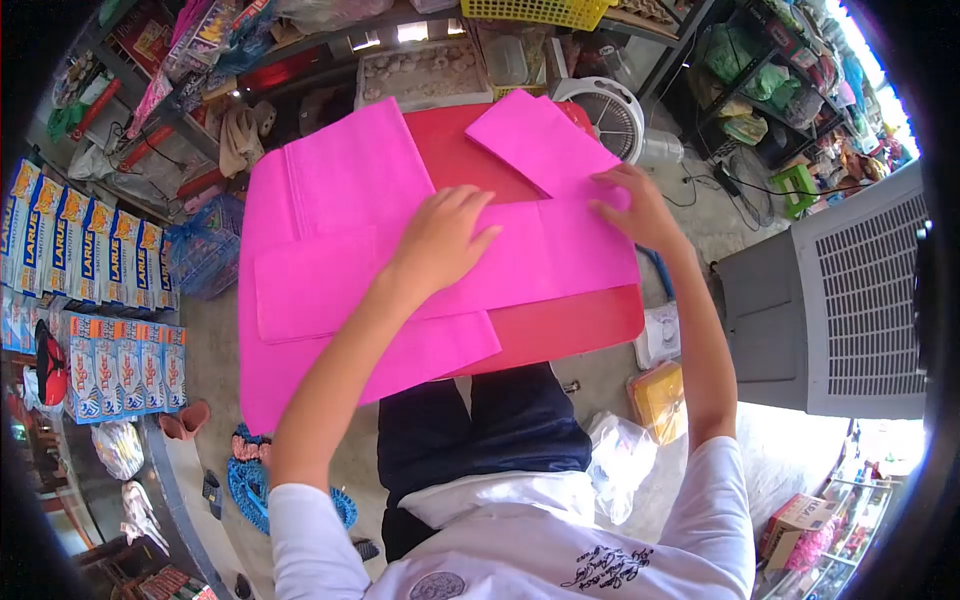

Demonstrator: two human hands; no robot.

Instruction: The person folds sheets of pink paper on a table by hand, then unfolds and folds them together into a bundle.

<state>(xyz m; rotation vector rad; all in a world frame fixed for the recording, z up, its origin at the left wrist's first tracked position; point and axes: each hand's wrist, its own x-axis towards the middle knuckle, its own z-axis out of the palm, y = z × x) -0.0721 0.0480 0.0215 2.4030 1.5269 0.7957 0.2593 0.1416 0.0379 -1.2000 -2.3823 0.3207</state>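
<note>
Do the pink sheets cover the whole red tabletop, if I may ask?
No, the red tabletop shows bare at its near right corner, beyond the pink sheets.

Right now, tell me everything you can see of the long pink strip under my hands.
The long pink strip is plain bright pink and thin, like cloth or paper; I can't tell which. It lies mostly flat across the red table, overlapping other pink pieces, so its left end is hard to pick out. A crosswise crease shows right of its middle. Your left hand is over it, perhaps touching; your right hand is at its far right corner.
</note>
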